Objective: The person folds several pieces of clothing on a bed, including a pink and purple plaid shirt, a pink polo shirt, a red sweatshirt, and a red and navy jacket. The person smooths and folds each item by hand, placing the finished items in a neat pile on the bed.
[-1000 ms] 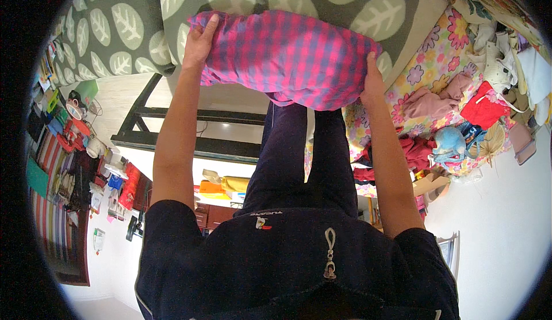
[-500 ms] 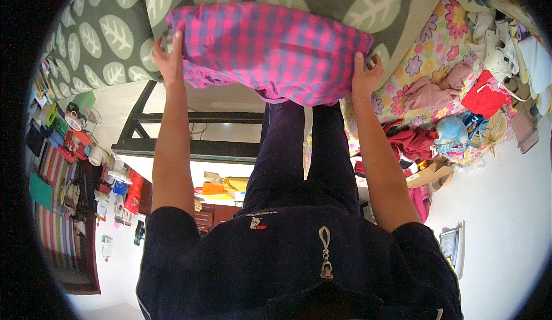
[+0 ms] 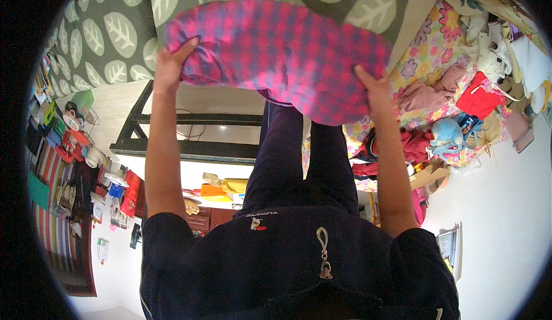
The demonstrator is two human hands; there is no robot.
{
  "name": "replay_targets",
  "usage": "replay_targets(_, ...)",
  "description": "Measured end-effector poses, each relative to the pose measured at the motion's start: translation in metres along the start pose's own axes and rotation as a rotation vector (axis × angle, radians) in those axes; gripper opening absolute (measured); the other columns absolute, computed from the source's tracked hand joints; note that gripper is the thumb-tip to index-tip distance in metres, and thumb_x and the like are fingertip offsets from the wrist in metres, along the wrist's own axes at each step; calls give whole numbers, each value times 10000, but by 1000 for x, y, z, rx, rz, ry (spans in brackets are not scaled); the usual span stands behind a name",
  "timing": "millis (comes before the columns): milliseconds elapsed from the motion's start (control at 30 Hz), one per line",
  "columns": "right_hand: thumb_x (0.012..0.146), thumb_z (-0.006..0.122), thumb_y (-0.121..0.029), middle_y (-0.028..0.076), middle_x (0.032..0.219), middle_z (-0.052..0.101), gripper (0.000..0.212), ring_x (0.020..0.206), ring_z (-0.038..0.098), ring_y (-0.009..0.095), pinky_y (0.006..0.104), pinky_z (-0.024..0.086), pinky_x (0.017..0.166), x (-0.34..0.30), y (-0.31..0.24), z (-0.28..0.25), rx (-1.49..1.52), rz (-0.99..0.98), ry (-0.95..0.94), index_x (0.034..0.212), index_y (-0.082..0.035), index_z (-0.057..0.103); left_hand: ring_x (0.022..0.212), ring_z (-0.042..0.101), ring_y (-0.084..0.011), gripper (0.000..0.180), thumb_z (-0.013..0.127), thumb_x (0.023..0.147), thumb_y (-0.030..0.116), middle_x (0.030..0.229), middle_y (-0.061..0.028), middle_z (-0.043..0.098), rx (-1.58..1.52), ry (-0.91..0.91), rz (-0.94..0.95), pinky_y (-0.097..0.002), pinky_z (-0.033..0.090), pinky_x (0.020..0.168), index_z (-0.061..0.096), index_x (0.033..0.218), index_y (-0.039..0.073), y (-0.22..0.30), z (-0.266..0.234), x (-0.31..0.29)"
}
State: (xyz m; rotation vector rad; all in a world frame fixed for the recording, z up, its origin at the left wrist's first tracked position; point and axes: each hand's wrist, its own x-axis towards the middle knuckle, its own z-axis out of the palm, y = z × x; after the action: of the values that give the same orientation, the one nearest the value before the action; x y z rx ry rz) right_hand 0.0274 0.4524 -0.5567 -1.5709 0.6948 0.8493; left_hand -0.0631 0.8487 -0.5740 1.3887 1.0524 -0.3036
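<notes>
A folded pink-and-blue checked garment (image 3: pixel 270 47) stretches between my two hands in front of my legs, probably a shirt, though its exact kind does not show. My left hand (image 3: pixel 172 64) is closed on its left end, thumb on top and fingers hidden underneath. At the right end my right hand (image 3: pixel 374 90) grips it the same way, thumb over the cloth. The garment bows upward in the middle, and its lower edge sags toward my knees. Behind it lies a grey-green cover (image 3: pixel 121 33) with pale leaf shapes.
A flowered sheet (image 3: pixel 411 67) on the right carries a pink cloth (image 3: pixel 425 96), a red cloth (image 3: pixel 480 96), a blue soft toy (image 3: pixel 447 131) and other clothes. Dark bars (image 3: pixel 190 147) of a frame stand below on the left. Farther left is a cluttered striped surface (image 3: pixel 49 222).
The garment's right end has moved right and nearer to me with my right hand. Both thumbs now lie farther over the cloth, and it looks slightly blurred by motion.
</notes>
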Motion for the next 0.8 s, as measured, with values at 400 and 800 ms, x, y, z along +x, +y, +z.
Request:
replay_targets(400,728,635,-245,217,1234,428,535,1144,399,377,459,322,955,104,-67,33,-1092,-1076,383,1191,-40,464,1032,541,-256,789,709,672,463,1116,-193,556,465,45,183,-330,397,903,444,1195,-65,-11,8,119)
replay_targets(800,809,565,-298,143,1256,437,463,1170,397,318,481,304,968,43,29,123,-952,-711,-138,1205,-83,461,873,586,-189,369,614,754,39,1001,-98,609,-196,-132,44,-311,454,804,523,1106,-22,46,54,42)
